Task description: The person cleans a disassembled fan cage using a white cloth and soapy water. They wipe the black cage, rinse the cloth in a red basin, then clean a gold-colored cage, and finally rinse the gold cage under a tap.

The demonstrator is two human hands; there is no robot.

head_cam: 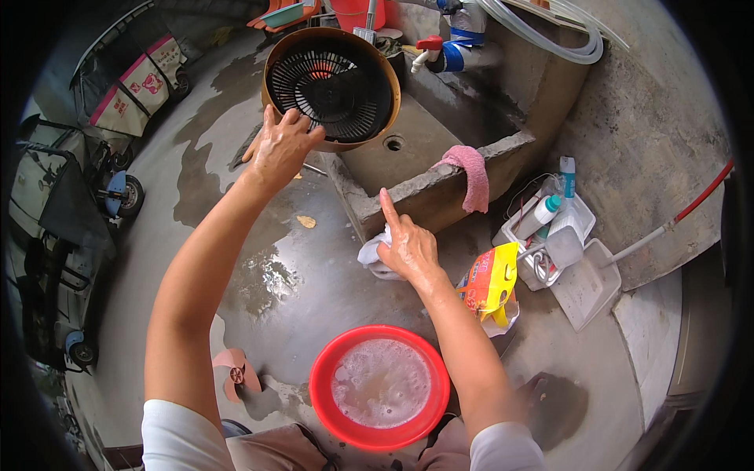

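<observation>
My left hand (288, 141) grips the lower left edge of a round fan housing (392, 76), which has a gold-brown rim and a black slotted grille. The housing is at the near left corner of a concrete sink (377, 159); whether it rests on anything is hidden. A white cloth (372, 256) is bunched in my right hand (412, 244), whose index finger points out toward the sink's front wall. Both hands look wet. Below them on the floor, a red plastic basin (318, 382) holds foamy, cloudy water.
A pink towel (468, 171) hangs over the sink wall, below a red-handled tap (430, 44). To the right are a yellow-orange detergent bag (492, 282), a white crate of bottles (530, 235) and a dustpan (583, 288). Pink fan blades (237, 375) lie left of the basin. Parked three-wheelers (129, 94) stand left.
</observation>
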